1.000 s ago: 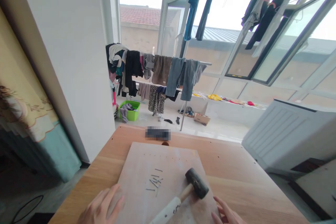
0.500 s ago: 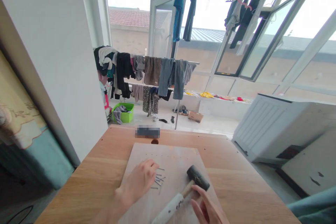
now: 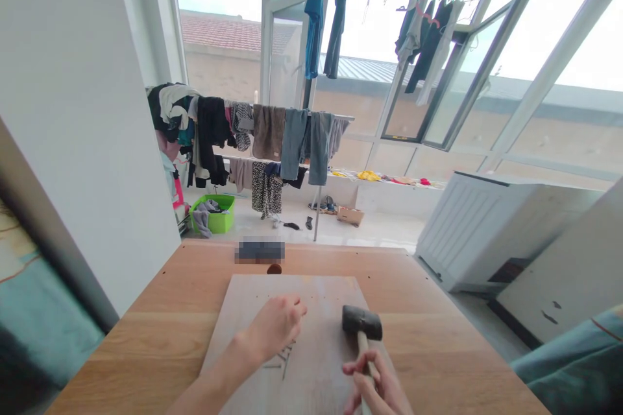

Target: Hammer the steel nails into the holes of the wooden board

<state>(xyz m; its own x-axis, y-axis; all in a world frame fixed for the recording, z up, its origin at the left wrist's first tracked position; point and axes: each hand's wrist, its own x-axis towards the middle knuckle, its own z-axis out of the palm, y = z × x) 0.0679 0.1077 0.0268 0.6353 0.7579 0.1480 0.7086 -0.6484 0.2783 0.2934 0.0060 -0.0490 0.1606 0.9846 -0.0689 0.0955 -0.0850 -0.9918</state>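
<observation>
Mallet (image 3: 362, 322): black head, pale handle, over the right part of the board (image 3: 318, 353), head reaching across the board's right edge. Can't tell from here if the head touches the wood. We have the right hand (image 3: 376, 384) wrapped round the handle below the head, fingers curled, grasping it.

Nails (image 3: 278, 362): loose little heap on the board, left of the mallet, partly covered from our view by the left hand (image 3: 278, 324). That hand is over the board's middle, fingertips bunched together and pointing right; we can't tell whether a nail is pinched in them. Small dots run in a row near the board's far edge.

Board lies flat on the wood table (image 3: 438, 356). Beyond its far edge, on the table, we get a round brown spot (image 3: 274, 269), then a dark block (image 3: 260, 251), pixelated, can't identify.

Past the table: green basket (image 3: 222, 223) with grey cloth in it, on the floor, left; a rack (image 3: 346, 118) hung with clothes behind it; cardboard box (image 3: 350, 215) to the right. More clothes hang up by the windows, one pane (image 3: 479, 71) swung open. White cabinet (image 3: 474, 227) at right, white wall (image 3: 82, 110) at left, curtain (image 3: 39, 311) lower left.
</observation>
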